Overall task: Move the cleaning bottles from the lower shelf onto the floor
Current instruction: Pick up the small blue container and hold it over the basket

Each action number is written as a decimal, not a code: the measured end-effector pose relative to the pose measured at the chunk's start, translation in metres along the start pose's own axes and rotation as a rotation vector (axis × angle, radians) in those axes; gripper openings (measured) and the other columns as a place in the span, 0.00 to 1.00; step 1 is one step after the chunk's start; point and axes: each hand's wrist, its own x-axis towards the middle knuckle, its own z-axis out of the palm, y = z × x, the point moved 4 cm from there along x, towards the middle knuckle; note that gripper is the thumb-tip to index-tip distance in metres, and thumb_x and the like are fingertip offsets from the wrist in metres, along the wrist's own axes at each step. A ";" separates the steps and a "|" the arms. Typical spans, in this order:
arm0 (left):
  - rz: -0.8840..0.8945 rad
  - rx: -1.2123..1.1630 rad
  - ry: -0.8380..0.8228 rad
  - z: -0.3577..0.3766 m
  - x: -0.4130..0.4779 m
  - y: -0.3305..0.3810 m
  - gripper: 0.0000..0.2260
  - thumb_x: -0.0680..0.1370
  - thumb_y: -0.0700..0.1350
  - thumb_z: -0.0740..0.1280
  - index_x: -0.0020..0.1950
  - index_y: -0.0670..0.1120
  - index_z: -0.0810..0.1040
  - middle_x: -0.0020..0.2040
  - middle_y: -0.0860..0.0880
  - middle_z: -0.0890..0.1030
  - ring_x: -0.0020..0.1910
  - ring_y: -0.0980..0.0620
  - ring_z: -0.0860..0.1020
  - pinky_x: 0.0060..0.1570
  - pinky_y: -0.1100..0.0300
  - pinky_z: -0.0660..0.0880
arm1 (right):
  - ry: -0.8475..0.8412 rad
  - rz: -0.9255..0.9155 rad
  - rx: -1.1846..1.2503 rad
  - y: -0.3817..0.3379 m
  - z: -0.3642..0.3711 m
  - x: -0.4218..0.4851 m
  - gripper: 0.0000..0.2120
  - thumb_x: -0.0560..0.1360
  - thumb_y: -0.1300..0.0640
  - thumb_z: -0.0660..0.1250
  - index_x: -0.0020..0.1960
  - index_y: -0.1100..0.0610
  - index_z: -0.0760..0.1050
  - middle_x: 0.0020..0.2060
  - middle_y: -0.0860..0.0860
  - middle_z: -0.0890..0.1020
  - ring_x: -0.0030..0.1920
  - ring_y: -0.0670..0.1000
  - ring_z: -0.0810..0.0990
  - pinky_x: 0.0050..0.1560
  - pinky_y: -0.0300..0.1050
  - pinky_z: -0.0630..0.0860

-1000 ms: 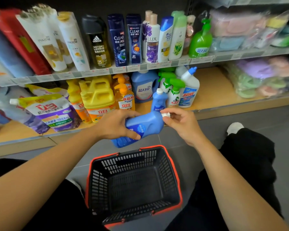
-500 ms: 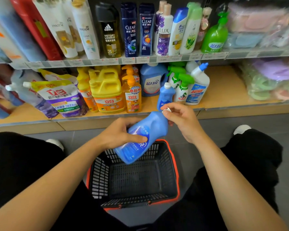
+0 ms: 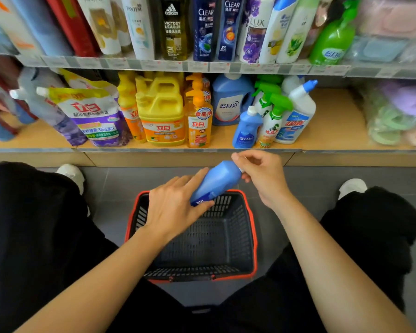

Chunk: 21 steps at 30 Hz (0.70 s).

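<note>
Blue bottle (image 3: pixel 216 180) gripped by both hands above basket (image 3: pixel 252 236) rim; grey floor (image 3: pixel 310 179) beside.

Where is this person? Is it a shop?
Most likely a shop, in the cleaning and shampoo aisle. Price tags run along the shelf edge, many new shampoo bottles stand in rows, and a shopping basket sits on the floor.

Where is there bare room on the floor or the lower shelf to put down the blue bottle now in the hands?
Free: grey tile floor between the red-rimmed black basket and the shelf base; bare wooden lower shelf right of the white toilet-cleaner bottle. Crowded: shelf middle, yellow jug through green-capped sprayers. Both hands, left, right, hold the blue bottle.
</note>
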 end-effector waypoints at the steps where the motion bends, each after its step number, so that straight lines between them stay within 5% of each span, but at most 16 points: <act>1: -0.033 -0.047 -0.020 0.002 -0.001 -0.002 0.32 0.70 0.61 0.76 0.72 0.53 0.76 0.51 0.53 0.85 0.47 0.48 0.84 0.32 0.56 0.75 | -0.020 -0.022 -0.009 -0.001 0.000 -0.001 0.05 0.76 0.59 0.73 0.41 0.54 0.83 0.28 0.47 0.80 0.27 0.45 0.74 0.28 0.36 0.71; 6: -0.354 -0.536 -0.185 0.014 -0.008 -0.020 0.35 0.64 0.69 0.72 0.70 0.63 0.73 0.59 0.58 0.84 0.55 0.54 0.83 0.52 0.49 0.80 | -0.203 -0.079 0.068 -0.002 -0.001 -0.003 0.09 0.75 0.62 0.73 0.52 0.51 0.83 0.42 0.46 0.86 0.41 0.45 0.81 0.40 0.38 0.78; 9: -0.422 -0.976 -0.329 0.024 -0.011 -0.026 0.34 0.66 0.57 0.80 0.71 0.57 0.75 0.61 0.56 0.84 0.59 0.53 0.82 0.58 0.46 0.80 | -0.271 -0.099 0.140 -0.005 -0.001 -0.003 0.13 0.71 0.59 0.75 0.55 0.49 0.83 0.50 0.47 0.87 0.51 0.47 0.83 0.52 0.40 0.79; 14: -0.408 -1.401 -0.436 0.023 -0.007 -0.026 0.27 0.72 0.40 0.78 0.70 0.51 0.77 0.60 0.45 0.85 0.57 0.48 0.84 0.54 0.55 0.80 | -0.248 -0.171 0.183 -0.013 0.002 -0.003 0.14 0.75 0.66 0.71 0.52 0.49 0.86 0.49 0.50 0.87 0.48 0.48 0.85 0.49 0.40 0.80; 18: -0.466 -1.494 -0.461 0.025 -0.007 -0.027 0.22 0.74 0.39 0.75 0.68 0.48 0.79 0.59 0.42 0.85 0.54 0.48 0.84 0.52 0.57 0.80 | -0.168 -0.139 0.175 -0.016 0.005 -0.005 0.13 0.74 0.66 0.72 0.45 0.48 0.87 0.43 0.49 0.88 0.42 0.48 0.85 0.44 0.42 0.81; 21: -0.617 -1.507 -0.387 0.031 -0.003 -0.031 0.19 0.73 0.43 0.75 0.63 0.45 0.81 0.55 0.43 0.86 0.50 0.48 0.85 0.47 0.58 0.81 | -0.160 -0.052 0.120 -0.008 0.009 -0.010 0.10 0.75 0.64 0.73 0.51 0.51 0.85 0.46 0.51 0.87 0.45 0.50 0.85 0.48 0.47 0.82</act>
